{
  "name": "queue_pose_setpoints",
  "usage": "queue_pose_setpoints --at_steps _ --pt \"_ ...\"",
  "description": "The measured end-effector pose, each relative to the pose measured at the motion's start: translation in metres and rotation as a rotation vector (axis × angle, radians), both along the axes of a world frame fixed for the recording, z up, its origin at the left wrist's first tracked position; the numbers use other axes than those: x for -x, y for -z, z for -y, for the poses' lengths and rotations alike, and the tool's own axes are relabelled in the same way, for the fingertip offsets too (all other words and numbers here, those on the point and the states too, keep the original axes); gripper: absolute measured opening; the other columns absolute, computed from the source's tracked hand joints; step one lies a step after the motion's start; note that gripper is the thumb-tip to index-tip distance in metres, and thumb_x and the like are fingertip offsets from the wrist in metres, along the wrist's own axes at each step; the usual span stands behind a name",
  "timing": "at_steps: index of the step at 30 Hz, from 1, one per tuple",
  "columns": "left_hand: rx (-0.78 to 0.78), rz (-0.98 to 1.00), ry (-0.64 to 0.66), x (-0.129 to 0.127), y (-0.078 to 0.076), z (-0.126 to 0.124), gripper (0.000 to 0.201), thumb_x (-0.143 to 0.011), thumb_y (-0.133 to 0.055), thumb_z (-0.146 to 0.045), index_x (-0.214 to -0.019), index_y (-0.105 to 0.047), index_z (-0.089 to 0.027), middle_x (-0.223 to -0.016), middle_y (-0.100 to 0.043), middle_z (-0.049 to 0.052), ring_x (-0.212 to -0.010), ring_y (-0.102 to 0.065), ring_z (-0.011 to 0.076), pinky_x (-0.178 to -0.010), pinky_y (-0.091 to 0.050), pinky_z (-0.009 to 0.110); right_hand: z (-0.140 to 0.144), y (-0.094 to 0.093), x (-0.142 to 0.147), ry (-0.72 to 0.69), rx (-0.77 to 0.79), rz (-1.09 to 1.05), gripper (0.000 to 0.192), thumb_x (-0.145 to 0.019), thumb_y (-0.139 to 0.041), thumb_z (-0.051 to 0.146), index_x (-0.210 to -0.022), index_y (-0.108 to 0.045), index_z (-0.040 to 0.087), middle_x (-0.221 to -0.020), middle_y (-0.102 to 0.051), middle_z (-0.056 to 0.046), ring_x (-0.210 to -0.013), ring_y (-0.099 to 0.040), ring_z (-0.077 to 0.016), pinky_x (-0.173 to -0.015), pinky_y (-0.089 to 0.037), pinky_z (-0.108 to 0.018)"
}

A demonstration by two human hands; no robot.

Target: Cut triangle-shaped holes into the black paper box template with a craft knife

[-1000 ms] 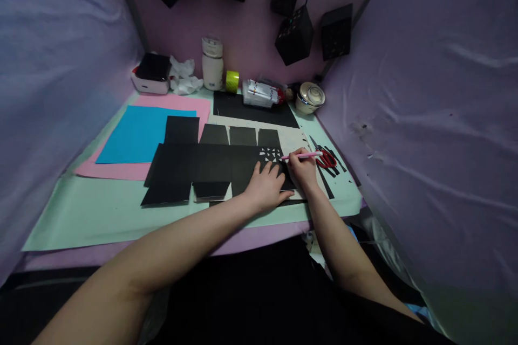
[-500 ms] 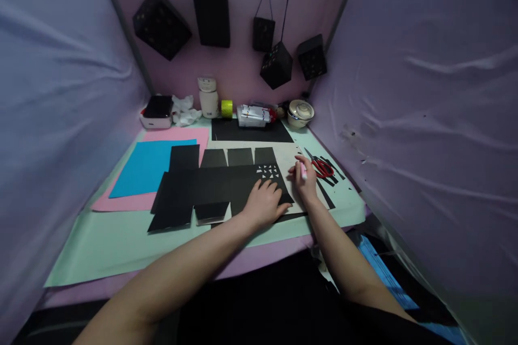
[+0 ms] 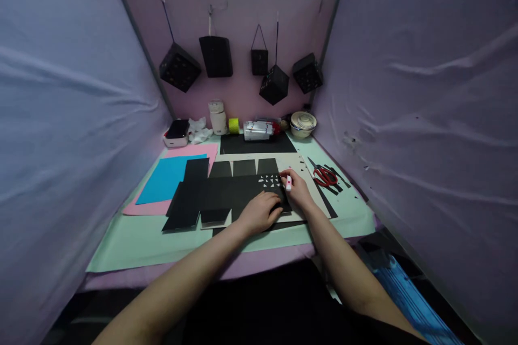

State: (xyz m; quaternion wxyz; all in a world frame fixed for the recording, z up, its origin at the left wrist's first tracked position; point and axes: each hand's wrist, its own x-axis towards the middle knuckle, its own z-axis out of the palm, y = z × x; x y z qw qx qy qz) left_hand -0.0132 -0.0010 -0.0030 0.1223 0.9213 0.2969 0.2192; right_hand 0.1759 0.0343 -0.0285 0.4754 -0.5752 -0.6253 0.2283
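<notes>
A black card cut-out (image 3: 220,191) with flaps along its long edges lies across the table. Several small triangular holes (image 3: 269,180) show pale near its right end. My left hand (image 3: 261,212) lies on the card just below these holes, its fingers stretched out and holding nothing. In my right hand (image 3: 297,190) is a small white and pink craft knife (image 3: 288,183), gripped at the card's right edge beside the holes. Its tip is too small to make out. A pale board (image 3: 321,206) lies under the card.
Red-handled scissors (image 3: 325,176) rest among black paper strips at the right. Blue paper (image 3: 162,178) and pink paper (image 3: 133,207) lie at the left. A white jar (image 3: 218,121), yellow tape (image 3: 233,125) and bowls (image 3: 302,124) line the back. Black boxes (image 3: 274,85) hang above.
My right hand has moved left with the craft knife, from beside the card to its right edge by the holes. My left hand stays on the card. The head view has tilted up.
</notes>
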Motion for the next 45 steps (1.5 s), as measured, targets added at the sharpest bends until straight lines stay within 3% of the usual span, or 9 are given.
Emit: queue_pose_setpoints --at_steps 8,14,18,19,22,26,35,40,45 --pt "-0.119 0.481 -0.121 0.011 0.007 -0.003 0.022 -0.093 -0.047 -0.012 -0.104 -0.065 -0.018 -0.098 -0.065 0.008 -0.093 -0.063 0.0173 -0.084 -0.052 0.031 0.001 0.0 0.001 0.101 -0.133 -0.215 0.022 -0.082 -0.057 0.034 -0.099 -0.06 0.021 -0.101 -0.069 -0.007 -0.092 -0.063 -0.0213 -0.085 -0.045 -0.034" --pt "-0.074 0.61 -0.289 0.024 0.009 0.012 0.019 -0.097 -0.048 -0.022 -0.097 -0.067 -0.019 -0.084 -0.069 0.003 -0.076 -0.065 0.0144 -0.071 -0.051 0.026 0.009 -0.011 0.003 0.178 -0.168 -0.236 0.022 -0.082 -0.061 0.038 -0.092 -0.06 0.019 -0.075 -0.062 -0.001 -0.067 -0.056 -0.0164 -0.069 -0.043 -0.03" --pt "-0.066 0.355 -0.347 0.029 0.003 0.043 0.025 -0.097 -0.05 -0.035 -0.088 -0.069 -0.02 -0.085 -0.072 0.005 -0.082 -0.067 0.0187 -0.083 -0.05 0.036 0.016 -0.018 0.004 0.138 -0.193 -0.197 0.024 -0.088 -0.054 0.042 -0.082 -0.06 0.019 -0.066 -0.057 0.001 -0.062 -0.053 -0.0154 -0.064 -0.041 -0.028" --pt "-0.082 0.255 -0.307 0.029 0.002 0.051 0.024 -0.091 -0.059 -0.041 -0.097 -0.069 -0.02 -0.098 -0.073 0.008 -0.094 -0.066 0.0229 -0.091 -0.048 0.041 0.017 -0.019 0.004 0.136 -0.198 -0.191 0.024 -0.088 -0.054 0.042 -0.082 -0.06 0.019 -0.066 -0.057 0.001 -0.062 -0.053 -0.0155 -0.064 -0.041 -0.028" --pt "-0.117 0.017 -0.241 0.024 0.002 0.065 0.067 -0.076 -0.075 -0.045 -0.135 -0.053 -0.02 -0.144 -0.049 0.015 -0.133 -0.044 0.0344 -0.11 -0.031 0.057 0.017 -0.02 0.004 0.138 -0.197 -0.187 0.023 -0.088 -0.054 0.041 -0.086 -0.06 0.019 -0.066 -0.058 0.001 -0.061 -0.054 -0.0157 -0.064 -0.042 -0.029" --pt "-0.107 -0.024 -0.264 0.015 0.015 0.062 0.047 -0.087 -0.063 -0.026 -0.132 -0.054 -0.016 -0.14 -0.055 0.013 -0.131 -0.049 0.0285 -0.112 -0.035 0.051 0.017 -0.018 0.003 0.111 -0.204 -0.178 0.024 -0.089 -0.052 0.042 -0.086 -0.06 0.019 -0.068 -0.059 0.001 -0.064 -0.055 -0.0164 -0.066 -0.043 -0.029" --pt "-0.092 0.617 -0.418 0.018 0.027 0.052 0.026 -0.096 -0.049 -0.017 -0.115 -0.067 -0.021 -0.114 -0.072 0.005 -0.106 -0.068 0.0173 -0.095 -0.055 0.035 0.008 -0.009 0.003 0.119 -0.078 -0.311 0.033 -0.081 -0.06 0.052 -0.092 -0.054 0.022 -0.089 -0.062 -0.003 -0.074 -0.061 -0.0171 -0.065 -0.048 -0.03" --pt "-0.21 0.58 -0.242 0.019 0.023 0.053 0.031 -0.095 -0.048 -0.012 -0.12 -0.064 -0.021 -0.117 -0.07 0.006 -0.114 -0.064 0.0178 -0.105 -0.048 0.042 0.01 -0.014 0.008 -0.034 0.138 -0.846 0.043 -0.072 -0.069 0.056 -0.091 -0.046 0.026 -0.089 -0.065 0.001 -0.06 -0.062 -0.0126 -0.053 -0.05 -0.026" --pt "-0.322 0.4 -0.037 0.015 0.02 0.057 0.028 -0.093 -0.051 -0.015 -0.119 -0.062 -0.018 -0.117 -0.07 0.01 -0.118 -0.061 0.0201 -0.108 -0.042 0.047 0.019 -0.023 0.008 -0.223 0.219 -0.907 0.038 -0.065 -0.079 0.032 -0.095 -0.058 0.023 -0.08 -0.069 0.001 -0.066 -0.065 -0.0153 -0.061 -0.053 -0.027"
